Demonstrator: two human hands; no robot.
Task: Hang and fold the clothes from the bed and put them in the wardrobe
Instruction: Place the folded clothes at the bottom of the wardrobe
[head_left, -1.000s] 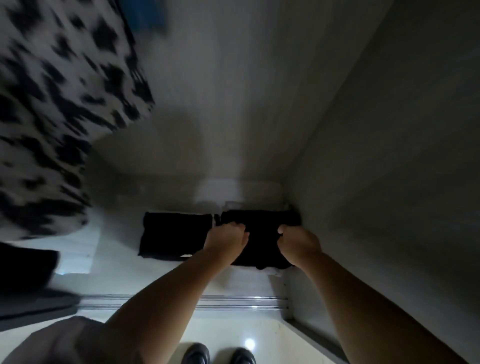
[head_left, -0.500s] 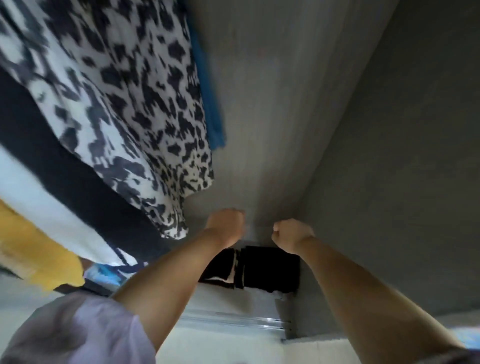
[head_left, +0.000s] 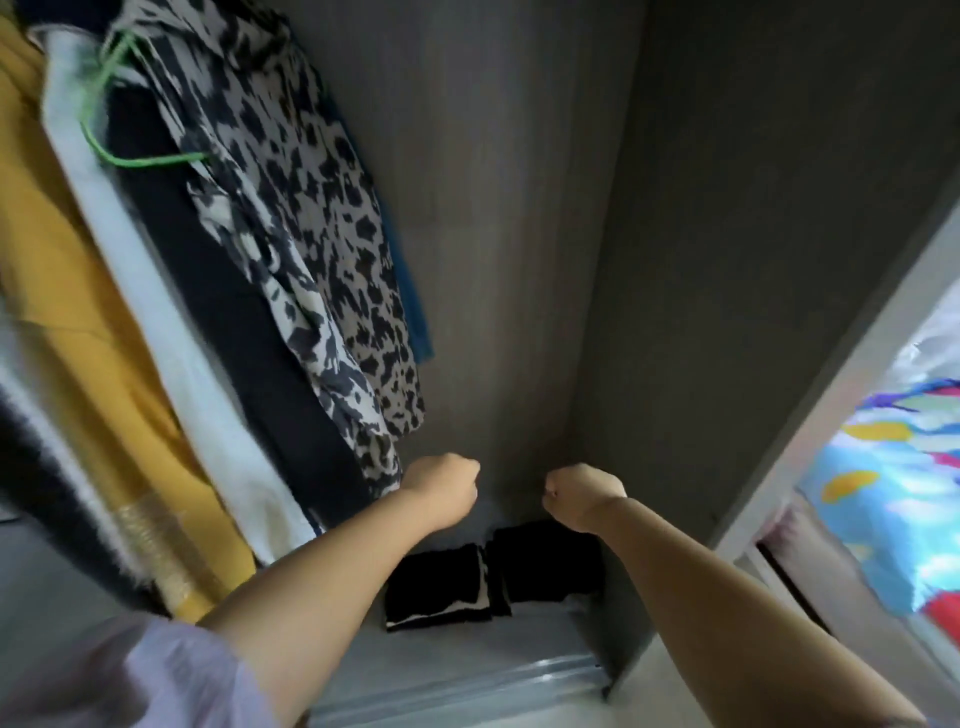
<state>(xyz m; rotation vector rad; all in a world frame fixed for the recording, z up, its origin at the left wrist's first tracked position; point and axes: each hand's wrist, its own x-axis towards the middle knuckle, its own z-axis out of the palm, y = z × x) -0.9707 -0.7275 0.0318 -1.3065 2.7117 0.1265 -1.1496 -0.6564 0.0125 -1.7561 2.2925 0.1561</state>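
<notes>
Two folded black garments lie side by side on the wardrobe floor: one with a white stripe (head_left: 436, 587) on the left, one plain black (head_left: 550, 566) in the right corner. My left hand (head_left: 441, 486) and my right hand (head_left: 582, 493) hover above them inside the wardrobe, both curled into fists and holding nothing. Hanging clothes fill the left side: a leopard-print blouse (head_left: 322, 249) on a green hanger (head_left: 109, 119), a black garment (head_left: 228, 291), a white one (head_left: 156, 322) and a yellow one (head_left: 57, 270).
The wardrobe's grey back wall (head_left: 493, 208) and right side panel (head_left: 753, 234) enclose the space. A sliding-door track (head_left: 467, 686) runs along the bottom front edge. At the right, past the wardrobe frame, a bed with a colourful blue sheet (head_left: 893, 493) shows.
Both hands have let go of the folded black garment and risen from the wardrobe floor. The view has tilted up, bringing the hanging clothes and the bed into sight.
</notes>
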